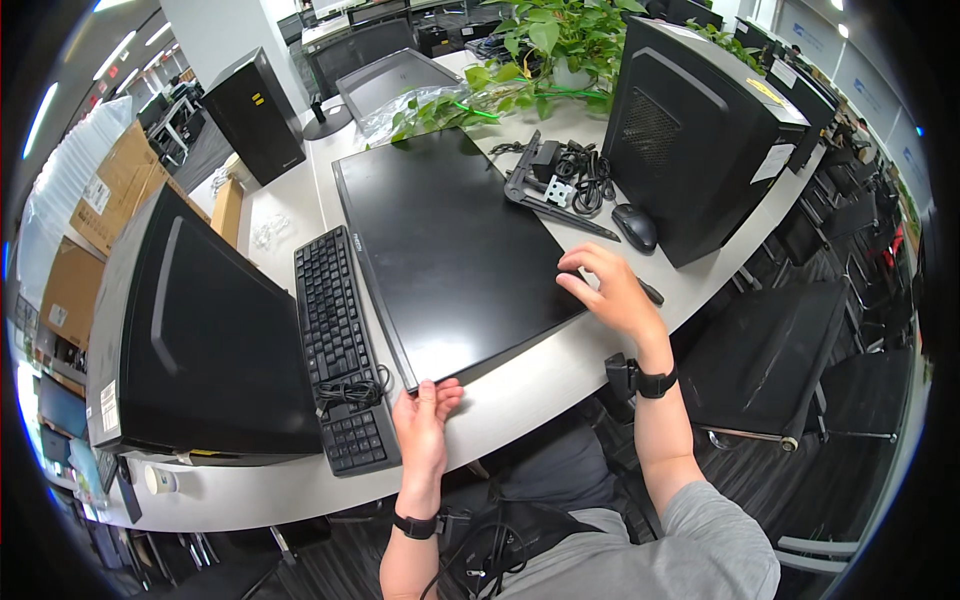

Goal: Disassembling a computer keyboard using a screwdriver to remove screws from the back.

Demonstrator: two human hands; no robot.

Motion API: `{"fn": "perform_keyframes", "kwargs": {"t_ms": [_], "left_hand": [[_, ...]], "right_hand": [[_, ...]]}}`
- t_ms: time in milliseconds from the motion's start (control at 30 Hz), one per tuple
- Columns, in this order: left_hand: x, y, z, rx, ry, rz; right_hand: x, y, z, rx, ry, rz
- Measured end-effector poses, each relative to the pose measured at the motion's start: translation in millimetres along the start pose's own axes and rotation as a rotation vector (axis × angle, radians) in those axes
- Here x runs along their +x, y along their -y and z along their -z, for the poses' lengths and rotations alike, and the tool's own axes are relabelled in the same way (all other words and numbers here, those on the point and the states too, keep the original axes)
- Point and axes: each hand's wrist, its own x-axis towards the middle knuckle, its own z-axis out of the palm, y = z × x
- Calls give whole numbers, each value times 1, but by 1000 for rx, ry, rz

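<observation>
A flat black monitor (455, 240) lies screen up on the white table. My left hand (424, 425) grips its near corner, thumb on the frame and fingers below the edge. At the monitor's right edge is my right hand (612, 292), its fingers curved and apart; no grip shows. The end of a dark rod-shaped thing (650, 291) sticks out behind that hand, and the rest is hidden. Along the monitor's left side lies a black keyboard (335, 340) with its coiled cable (350, 392) on top.
Black computer towers stand at left (220, 330) and right (680, 140). A mouse (634, 228), a black stand arm (530, 185) and bundled cables (590, 185) lie beyond the monitor. Leafy plants (560, 40) hang over the back. A paper cup (160, 480) sits near the left edge.
</observation>
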Motion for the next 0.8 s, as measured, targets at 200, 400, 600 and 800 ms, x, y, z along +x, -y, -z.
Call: {"fn": "perform_keyframes", "kwargs": {"t_ms": [200, 400, 600, 800], "left_hand": [[11, -5, -4, 2, -7, 16], [26, -4, -11, -16, -17, 8], [38, -4, -7, -21, -71, 11], [53, -2, -6, -3, -90, -62]], "right_hand": [[-10, -5, -12, 61, -1, 7], [-21, -10, -19, 37, -24, -18], [-33, -19, -14, 7, -11, -26], [-47, -24, -18, -44, 18, -63]]}}
